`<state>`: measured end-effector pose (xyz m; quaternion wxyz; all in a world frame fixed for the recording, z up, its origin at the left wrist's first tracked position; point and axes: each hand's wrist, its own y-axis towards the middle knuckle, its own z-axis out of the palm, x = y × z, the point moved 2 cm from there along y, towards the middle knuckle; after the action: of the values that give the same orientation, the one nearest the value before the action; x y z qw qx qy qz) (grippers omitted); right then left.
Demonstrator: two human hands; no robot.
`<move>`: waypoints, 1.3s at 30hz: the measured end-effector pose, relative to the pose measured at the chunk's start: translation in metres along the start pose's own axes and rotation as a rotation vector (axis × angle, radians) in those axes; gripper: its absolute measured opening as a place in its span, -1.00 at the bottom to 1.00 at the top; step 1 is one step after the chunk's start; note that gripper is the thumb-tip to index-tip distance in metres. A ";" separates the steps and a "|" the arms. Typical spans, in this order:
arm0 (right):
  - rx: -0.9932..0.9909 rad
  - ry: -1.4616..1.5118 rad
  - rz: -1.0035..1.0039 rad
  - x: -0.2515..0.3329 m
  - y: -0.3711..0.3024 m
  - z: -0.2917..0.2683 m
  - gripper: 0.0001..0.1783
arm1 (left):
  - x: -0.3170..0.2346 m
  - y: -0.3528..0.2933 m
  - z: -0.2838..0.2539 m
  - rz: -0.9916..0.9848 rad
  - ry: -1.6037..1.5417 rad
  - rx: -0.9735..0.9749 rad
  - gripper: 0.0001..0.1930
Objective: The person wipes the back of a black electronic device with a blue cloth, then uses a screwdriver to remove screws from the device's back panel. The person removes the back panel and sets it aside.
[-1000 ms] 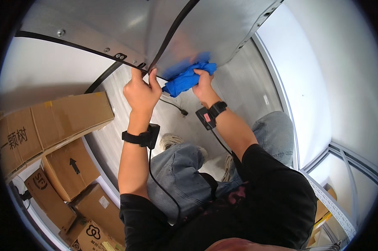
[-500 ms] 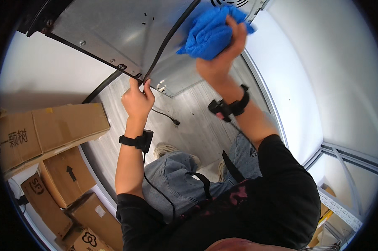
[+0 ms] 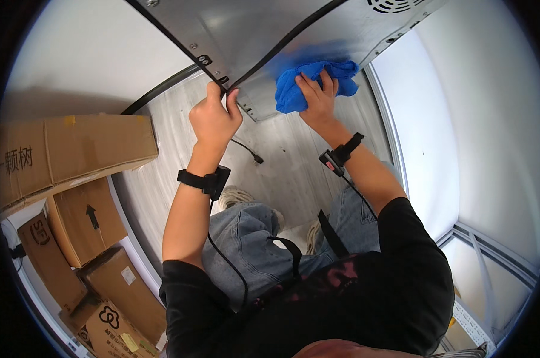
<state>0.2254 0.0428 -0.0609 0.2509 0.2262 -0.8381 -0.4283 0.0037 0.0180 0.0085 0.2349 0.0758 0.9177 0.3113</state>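
Note:
A bunched blue cloth (image 3: 288,94) lies under the fingers of my right hand (image 3: 319,102), pressed against the lower part of a grey metal appliance panel (image 3: 240,39). My left hand (image 3: 215,116) pinches a black power cord (image 3: 282,43) at the panel's left edge, thumb and index finger on either side. Whether these fingers also grip the metal edge, I cannot tell. The cord runs down across the panel to that hand. Below it, a thin cord end with a black plug (image 3: 258,159) hangs over the floor.
Cardboard boxes (image 3: 97,143) are stacked on the left, several more below on a shelf. A white wall panel (image 3: 419,119) with a metal rail stands close on the right. Vent slots (image 3: 395,5) mark the panel's top. Cabled straps circle both my wrists.
My right hand has brought the blue cloth down the metal panel, its fingers now spread over it. My left hand keeps its pinch on the cord. The whole view has shifted a little.

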 end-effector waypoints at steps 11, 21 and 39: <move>-0.086 0.036 -0.259 0.062 0.101 -0.035 -0.64 | 0.002 -0.001 -0.004 0.003 0.016 0.043 -0.76; -0.258 0.051 -0.102 -0.016 0.158 -0.109 -0.22 | 0.004 -0.003 -0.004 -0.090 0.030 0.122 -0.76; -0.413 0.436 0.214 -0.032 0.166 -0.140 -0.30 | 0.006 0.000 -0.014 0.011 0.015 0.106 -0.74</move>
<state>0.3088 0.0648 0.1405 0.5090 0.1674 -0.6788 -0.5022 -0.0077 0.0125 0.0159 0.2218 0.0906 0.9343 0.2641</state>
